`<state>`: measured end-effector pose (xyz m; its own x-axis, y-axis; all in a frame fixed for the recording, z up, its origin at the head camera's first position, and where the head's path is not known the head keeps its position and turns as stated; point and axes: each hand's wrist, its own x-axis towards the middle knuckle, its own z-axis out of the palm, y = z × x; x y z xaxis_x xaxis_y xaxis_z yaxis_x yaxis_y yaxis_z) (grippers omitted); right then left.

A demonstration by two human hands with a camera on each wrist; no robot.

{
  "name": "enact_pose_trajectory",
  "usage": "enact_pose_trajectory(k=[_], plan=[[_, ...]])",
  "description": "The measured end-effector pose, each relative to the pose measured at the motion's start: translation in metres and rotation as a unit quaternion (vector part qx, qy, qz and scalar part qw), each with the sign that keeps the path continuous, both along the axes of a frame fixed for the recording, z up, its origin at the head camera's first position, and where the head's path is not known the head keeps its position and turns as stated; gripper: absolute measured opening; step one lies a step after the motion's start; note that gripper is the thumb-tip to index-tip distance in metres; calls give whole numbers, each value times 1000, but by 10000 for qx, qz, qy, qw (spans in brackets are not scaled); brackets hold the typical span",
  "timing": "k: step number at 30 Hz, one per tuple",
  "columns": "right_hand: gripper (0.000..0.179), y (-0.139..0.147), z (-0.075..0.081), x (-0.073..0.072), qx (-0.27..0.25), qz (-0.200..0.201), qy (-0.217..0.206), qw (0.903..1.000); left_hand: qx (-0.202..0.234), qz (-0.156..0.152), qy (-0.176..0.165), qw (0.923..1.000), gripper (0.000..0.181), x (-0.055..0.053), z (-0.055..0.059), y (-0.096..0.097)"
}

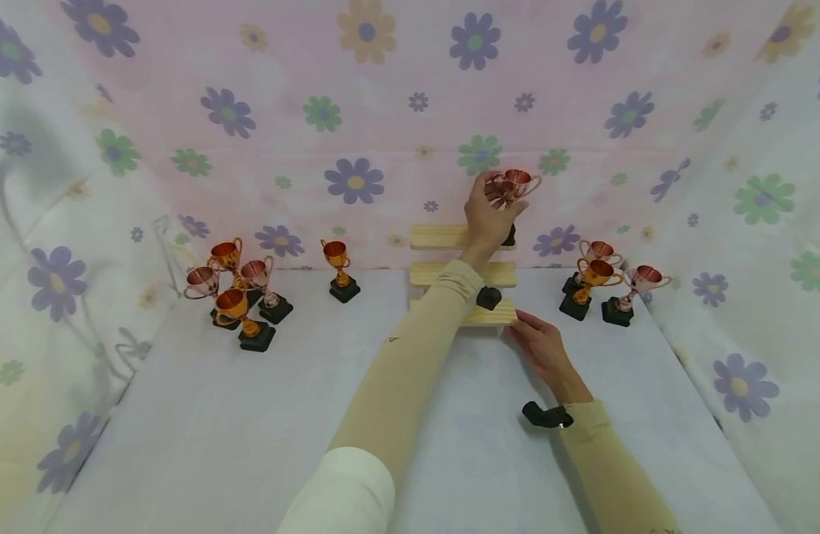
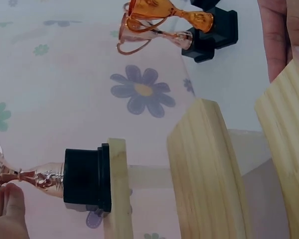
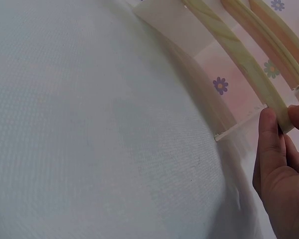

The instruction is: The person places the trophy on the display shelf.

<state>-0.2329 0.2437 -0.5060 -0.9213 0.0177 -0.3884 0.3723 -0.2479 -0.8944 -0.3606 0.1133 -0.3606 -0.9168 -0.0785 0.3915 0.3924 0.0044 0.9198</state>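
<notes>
A small rose-gold trophy cup (image 1: 518,180) with a black base is in my left hand (image 1: 488,221), which grips it by the stem and bowl. In the left wrist view, its black base (image 2: 84,177) meets the right end of the top board (image 2: 118,184) of a three-tier wooden shelf (image 1: 460,274). My right hand (image 1: 546,350) pinches the right end of the lowest board (image 1: 493,315). In the right wrist view, thumb and fingers (image 3: 271,144) lie on opposite sides of that board, above a clear side support.
Several gold and rose-gold trophies (image 1: 232,302) cluster at the left. A lone gold trophy (image 1: 342,268) stands between them and the shelf. Three more, including a gold trophy (image 1: 593,276), stand at the right. A flowered cloth (image 1: 283,163) hangs behind the white table surface (image 1: 250,430).
</notes>
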Motion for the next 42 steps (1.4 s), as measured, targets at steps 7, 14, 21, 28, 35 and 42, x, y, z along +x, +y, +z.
enact_pose_trajectory(k=[7,14,21,28,35,42], plan=[[53,0,-2,-1,87,2,66,9999,-343,-757,-35,9965,93,20,-11,-29],[55,5,-6,5,60,63,61,9999,202,-1091,658,9916,67,49,-50,-60],[54,10,-9,11,92,95,142,9998,-161,-1385,592,9885,47,77,-90,-107],[55,10,-9,12,31,92,119,9999,-692,-1279,404,9885,35,110,-95,-174],[56,4,-5,10,-60,109,94,9999,-1506,-730,-175,9857,25,123,-98,-246],[56,-2,0,6,-134,136,122,9997,-1705,-189,-652,9830,31,120,-84,-302]])
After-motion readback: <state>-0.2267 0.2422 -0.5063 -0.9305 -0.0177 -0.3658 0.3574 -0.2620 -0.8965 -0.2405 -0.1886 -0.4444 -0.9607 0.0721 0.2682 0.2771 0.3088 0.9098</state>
